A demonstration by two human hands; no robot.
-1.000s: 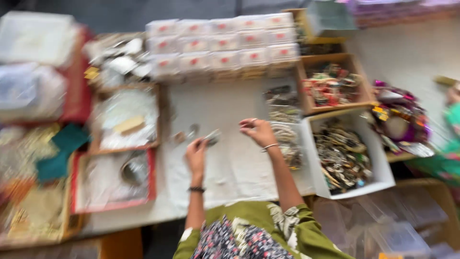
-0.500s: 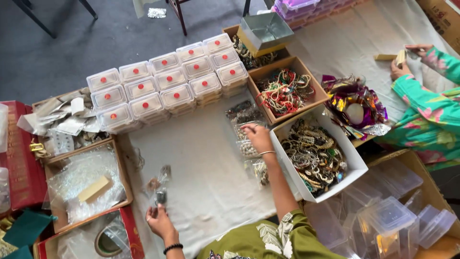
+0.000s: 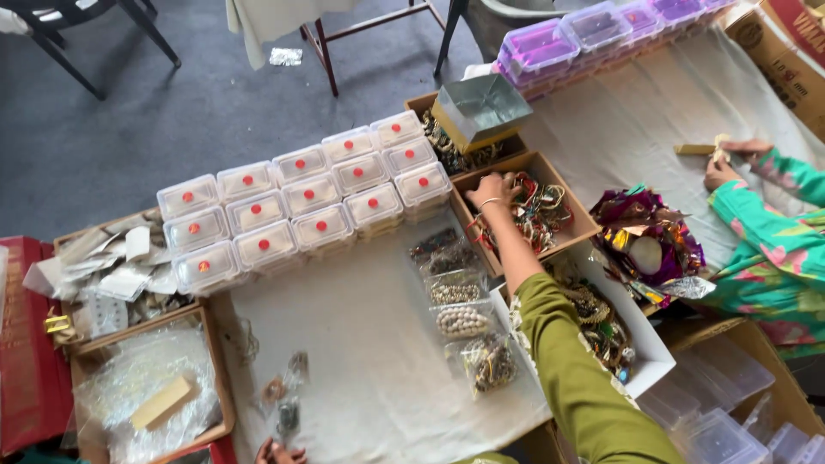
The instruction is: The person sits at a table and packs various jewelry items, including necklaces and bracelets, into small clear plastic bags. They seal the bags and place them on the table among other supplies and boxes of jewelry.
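My right hand reaches into the brown cardboard tray of coloured bangles near the bench's far edge, fingers curled down on them; grip unclear. My left hand, near edge, touches small clear packets. Lidded plastic boxes lie beyond.

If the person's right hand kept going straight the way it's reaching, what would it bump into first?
The right hand points into the brown cardboard tray, so it would probably meet the tangle of colourful bangles there first. It may already touch them; depth is hard to judge from above.
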